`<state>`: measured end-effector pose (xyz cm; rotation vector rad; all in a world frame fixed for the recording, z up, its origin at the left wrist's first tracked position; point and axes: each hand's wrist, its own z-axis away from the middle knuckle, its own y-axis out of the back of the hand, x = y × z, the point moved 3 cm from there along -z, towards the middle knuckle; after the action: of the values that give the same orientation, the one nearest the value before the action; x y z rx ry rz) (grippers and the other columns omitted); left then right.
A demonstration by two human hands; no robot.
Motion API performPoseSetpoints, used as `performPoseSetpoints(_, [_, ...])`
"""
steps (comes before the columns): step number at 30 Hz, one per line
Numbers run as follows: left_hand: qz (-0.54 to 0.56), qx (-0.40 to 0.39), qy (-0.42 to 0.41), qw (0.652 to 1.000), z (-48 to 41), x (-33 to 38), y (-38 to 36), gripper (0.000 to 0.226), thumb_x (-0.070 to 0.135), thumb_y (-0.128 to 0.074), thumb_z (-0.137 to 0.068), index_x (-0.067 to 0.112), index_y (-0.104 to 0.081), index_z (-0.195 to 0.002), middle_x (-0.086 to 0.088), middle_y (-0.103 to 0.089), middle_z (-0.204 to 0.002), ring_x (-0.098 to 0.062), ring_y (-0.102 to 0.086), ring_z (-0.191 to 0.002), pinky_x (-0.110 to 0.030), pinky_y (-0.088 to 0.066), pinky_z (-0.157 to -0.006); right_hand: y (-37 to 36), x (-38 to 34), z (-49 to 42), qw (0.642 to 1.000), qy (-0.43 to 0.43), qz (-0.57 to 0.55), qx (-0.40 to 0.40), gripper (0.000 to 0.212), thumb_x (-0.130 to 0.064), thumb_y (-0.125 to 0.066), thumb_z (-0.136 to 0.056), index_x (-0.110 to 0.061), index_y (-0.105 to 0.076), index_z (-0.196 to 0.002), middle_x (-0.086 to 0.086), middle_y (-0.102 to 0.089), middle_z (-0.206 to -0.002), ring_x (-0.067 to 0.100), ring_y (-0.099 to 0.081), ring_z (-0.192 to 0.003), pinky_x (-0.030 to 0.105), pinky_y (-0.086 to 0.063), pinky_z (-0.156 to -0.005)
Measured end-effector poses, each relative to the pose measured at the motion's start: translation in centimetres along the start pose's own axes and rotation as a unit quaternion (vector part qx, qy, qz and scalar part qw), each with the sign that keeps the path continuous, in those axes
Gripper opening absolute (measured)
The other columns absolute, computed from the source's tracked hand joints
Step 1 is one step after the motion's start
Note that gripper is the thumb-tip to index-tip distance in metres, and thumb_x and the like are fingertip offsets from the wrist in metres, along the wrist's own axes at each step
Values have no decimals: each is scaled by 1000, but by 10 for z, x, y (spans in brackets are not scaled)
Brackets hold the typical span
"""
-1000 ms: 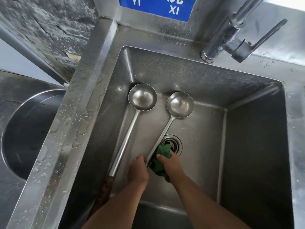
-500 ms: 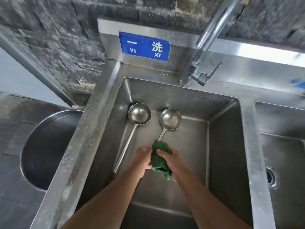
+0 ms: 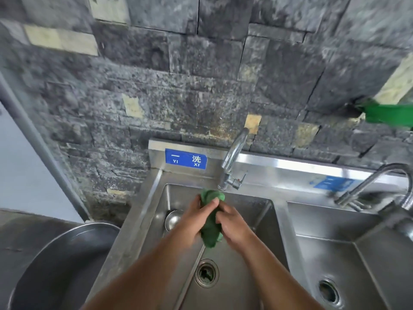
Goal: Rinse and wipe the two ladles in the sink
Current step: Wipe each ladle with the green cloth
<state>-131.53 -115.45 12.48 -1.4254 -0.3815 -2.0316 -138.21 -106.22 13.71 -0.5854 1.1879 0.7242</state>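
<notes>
Both of my grips are closed on the green cloth (image 3: 211, 237), which is bunched into a roll between them. The left grip (image 3: 196, 217) has its fingers and thumb curled around the upper part, and the right grip (image 3: 232, 222) is wrapped around the lower part from the other side. I'm holding the cloth up above the sink (image 3: 134, 224), its top end just in front of the base of the faucet (image 3: 232, 157). I see no water running.

Neither grip has a ladle. The one ladle (image 3: 173, 219) I can make out lies down in the basin, below and to the left of the cloth. Only its round bowl shows, peeking out beside my left wrist near the back-left corner. Its handle is hidden under my left forearm, so I judge that its long axis runs from the back wall toward me. I can't see the second ladle and take it to be covered by my hands.

The left grip is plainly the nearer one, so I'd free it and drop down and left to the handle, keeping the cloth in the right.
</notes>
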Motion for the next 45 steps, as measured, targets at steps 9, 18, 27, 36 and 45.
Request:
performPoseSetpoints(9, [-82, 57, 8, 995, 14, -4, -16, 24, 42, -59, -85, 20, -55, -95, -19, -66, -104, -36, -67, -100, -55, -56, -88, 47, 11, 33, 983, -31, 138, -114, 51, -7, -75, -73, -3, -60, -121, 10, -69, -99, 19, -67, -87, 30, -55, -73])
performPoseSetpoints(18, [-417, 71, -41, 905, 3, -23, -111, 36, 44, -56, -95, 9, -51, -103, -11, -61, -99, -27, -59, -92, -35, -44, -76, 166, 30, 48, 910, -52, 411, -6, 29, -31, -80, -78, -20, -72, -103, 0, -73, -87, 15, -71, -75, 20, -50, -55])
performPoseSetpoints(27, [-93, -68, 95, 989, -1, -68, -190, 33, 35, -66, -92, 33, -59, -124, 4, -58, -121, -23, -62, -107, -49, -58, -83, 278, 66, 69, 946, -58, 319, 0, 25, -28, -79, -80, -17, -57, -73, -7, -53, -67, 5, -46, -58, 16, -36, -51])
performPoseSetpoints(36, [-82, -244, 178, 950, -23, -120, -223, 13, -2, -62, -90, 8, -62, -98, -13, -62, -100, -25, -67, -91, -37, -57, -77, 353, 114, 72, 971, -109, 211, 11, 24, -28, -81, -74, -17, -60, -75, -4, -59, -63, 12, -54, -61, 27, -42, -60])
performPoseSetpoints(45, [31, 68, 343, 936, -43, -205, -206, 24, 5, -50, -91, -5, -62, -110, -27, -68, -109, -38, -68, -95, -48, -58, -71, 389, 191, 64, 930, -173, 309, 100, 15, -25, -79, -76, -20, -66, -82, -3, -63, -69, 13, -57, -64, 27, -42, -58])
